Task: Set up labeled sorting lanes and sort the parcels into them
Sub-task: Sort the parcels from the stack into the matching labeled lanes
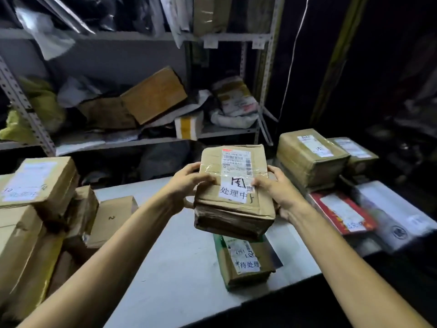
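A worn brown cardboard parcel (pixel 233 209) hangs above the middle of the white table (pixel 170 268). It carries a shipping label and a white handwritten label (pixel 233 195) on top. My left hand (pixel 186 183) grips its left side, thumb on the top face. My right hand (pixel 277 190) grips its right side, thumb near the white label. Right below it on the table lies a smaller green-and-brown parcel (pixel 246 261) with its own handwritten white label.
Stacked cardboard boxes (pixel 40 209) crowd the table's left end. At the right lie two taped boxes (pixel 309 157), a red flat parcel (pixel 343 215) and a white mailer (pixel 397 214). A metal shelf rack (pixel 151 100) full of parcels stands behind the table.
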`<state>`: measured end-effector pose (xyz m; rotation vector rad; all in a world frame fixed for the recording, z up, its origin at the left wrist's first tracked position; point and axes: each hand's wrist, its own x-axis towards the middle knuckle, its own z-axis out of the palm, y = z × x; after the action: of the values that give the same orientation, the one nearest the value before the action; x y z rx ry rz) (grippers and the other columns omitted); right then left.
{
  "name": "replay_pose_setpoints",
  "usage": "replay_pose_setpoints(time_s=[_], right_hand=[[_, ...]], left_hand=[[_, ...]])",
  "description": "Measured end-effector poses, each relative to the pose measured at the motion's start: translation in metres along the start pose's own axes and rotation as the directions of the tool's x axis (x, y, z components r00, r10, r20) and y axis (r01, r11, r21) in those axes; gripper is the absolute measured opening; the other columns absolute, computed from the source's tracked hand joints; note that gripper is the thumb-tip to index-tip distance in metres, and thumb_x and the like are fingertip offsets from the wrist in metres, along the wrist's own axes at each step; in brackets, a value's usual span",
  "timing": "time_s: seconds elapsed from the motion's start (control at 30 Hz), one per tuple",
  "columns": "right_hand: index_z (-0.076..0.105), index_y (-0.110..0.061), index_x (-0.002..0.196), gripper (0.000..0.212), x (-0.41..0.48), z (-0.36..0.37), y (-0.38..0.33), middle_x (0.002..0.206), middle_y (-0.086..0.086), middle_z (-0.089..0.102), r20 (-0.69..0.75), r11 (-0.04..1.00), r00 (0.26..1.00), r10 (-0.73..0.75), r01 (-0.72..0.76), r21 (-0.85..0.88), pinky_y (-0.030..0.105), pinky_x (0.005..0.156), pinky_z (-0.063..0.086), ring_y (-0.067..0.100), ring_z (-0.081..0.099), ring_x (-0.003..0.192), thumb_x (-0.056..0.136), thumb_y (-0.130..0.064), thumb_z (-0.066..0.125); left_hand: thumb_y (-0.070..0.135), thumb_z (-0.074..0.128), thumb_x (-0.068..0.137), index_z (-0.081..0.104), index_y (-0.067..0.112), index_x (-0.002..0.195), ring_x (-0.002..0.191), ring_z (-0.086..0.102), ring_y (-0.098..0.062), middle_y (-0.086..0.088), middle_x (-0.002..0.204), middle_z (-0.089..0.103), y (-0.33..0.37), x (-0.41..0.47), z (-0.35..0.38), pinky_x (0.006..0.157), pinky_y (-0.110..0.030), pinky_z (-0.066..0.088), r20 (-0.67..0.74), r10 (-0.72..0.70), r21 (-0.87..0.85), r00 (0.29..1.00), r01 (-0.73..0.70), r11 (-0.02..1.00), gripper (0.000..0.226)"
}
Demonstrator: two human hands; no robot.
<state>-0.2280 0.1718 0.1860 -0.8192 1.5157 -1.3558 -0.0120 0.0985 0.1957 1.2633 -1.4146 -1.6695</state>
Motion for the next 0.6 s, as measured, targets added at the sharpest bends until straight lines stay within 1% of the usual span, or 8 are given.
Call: replay_pose_setpoints(time_s=[0.1,0.23,0.3,0.37,0.4,0.47,0.53,0.6], right_hand=[[0.048,-0.022,0.132,0.053,0.001,-0.024,0.004,0.107,0.004,0.071,-0.083,1.000,0.997,0.006,-0.006,0.001,0.031,0.068,0.060,0.020,0.070,0.087,0.087,-0.003,0.069],[0.050,-0.021,0.138,0.058,0.001,-0.056,0.013,0.111,0.002,0.071,-0.205,0.999,0.978,0.044,-0.039,0.028,0.029,0.065,0.054,0.017,0.070,0.087,0.086,-0.006,0.070],[0.049,-0.025,0.136,0.057,-0.001,-0.070,0.015,0.110,-0.001,0.071,-0.247,0.997,0.967,0.068,-0.061,0.039,0.034,0.072,0.057,0.018,0.071,0.089,0.086,-0.007,0.069],[0.050,-0.024,0.134,0.055,-0.004,-0.087,0.020,0.114,0.001,0.071,-0.288,0.996,0.953,0.089,-0.077,0.053,0.045,0.090,0.057,0.022,0.071,0.098,0.085,-0.007,0.069],[0.051,-0.026,0.131,0.053,-0.007,-0.095,0.021,0.115,0.001,0.071,-0.302,0.995,0.949,0.093,-0.078,0.060,0.045,0.091,0.057,0.022,0.071,0.099,0.086,-0.006,0.069],[0.051,-0.030,0.121,0.046,-0.009,-0.110,0.023,0.110,0.000,0.071,-0.329,0.994,0.939,0.100,-0.079,0.077,0.037,0.082,0.059,0.019,0.071,0.092,0.086,-0.005,0.069],[0.053,-0.029,0.123,0.047,-0.010,-0.125,0.025,0.109,0.001,0.073,-0.355,0.993,0.928,0.116,-0.096,0.075,0.043,0.083,0.060,0.020,0.073,0.089,0.084,-0.009,0.071],[0.054,-0.030,0.132,0.066,-0.008,-0.142,0.027,0.115,0.002,0.072,-0.365,0.992,0.923,0.124,-0.114,0.049,0.051,0.088,0.059,0.022,0.073,0.094,0.071,-0.023,0.078]], left_hand=[[0.023,0.072,0.083,0.058,0.035,0.127,0.097,0.064,-0.017,0.000,0.114,0.070,-0.004,0.025,0.023,0.065,-0.035,0.051,0.080,-0.021,-0.007,0.997,0.022,1.000,0.048],[0.010,0.068,0.087,0.059,0.022,0.125,0.060,0.069,-0.006,-0.005,0.096,0.071,-0.003,0.047,0.062,0.042,-0.019,0.048,0.158,-0.041,-0.068,0.987,0.052,0.996,0.041],[0.005,0.070,0.084,0.058,0.013,0.128,0.069,0.072,-0.014,-0.011,0.099,0.072,-0.004,0.057,0.081,0.053,-0.026,0.055,0.219,-0.036,-0.077,0.975,0.054,0.996,0.047],[0.004,0.072,0.081,0.061,0.011,0.125,0.083,0.072,-0.023,-0.013,0.100,0.073,-0.008,0.065,0.100,0.074,-0.036,0.057,0.262,-0.027,-0.062,0.965,0.045,0.997,0.046],[0.003,0.070,0.082,0.064,0.012,0.119,0.083,0.071,-0.024,-0.011,0.097,0.074,-0.010,0.068,0.110,0.076,-0.037,0.057,0.281,-0.025,-0.047,0.959,0.039,0.998,0.038],[0.002,0.069,0.083,0.065,0.012,0.115,0.083,0.071,-0.023,-0.010,0.098,0.075,-0.013,0.074,0.127,0.070,-0.032,0.057,0.304,-0.024,-0.036,0.952,0.037,0.999,0.033],[0.009,0.076,0.076,0.061,0.013,0.122,0.092,0.071,-0.025,-0.011,0.107,0.073,-0.016,0.080,0.144,0.070,-0.032,0.057,0.295,-0.041,-0.028,0.955,0.052,0.998,0.048],[0.022,0.085,0.059,0.059,0.016,0.127,0.100,0.071,-0.027,-0.012,0.110,0.073,-0.018,0.089,0.161,0.077,-0.036,0.057,0.311,-0.063,-0.015,0.948,0.071,0.997,0.074]])
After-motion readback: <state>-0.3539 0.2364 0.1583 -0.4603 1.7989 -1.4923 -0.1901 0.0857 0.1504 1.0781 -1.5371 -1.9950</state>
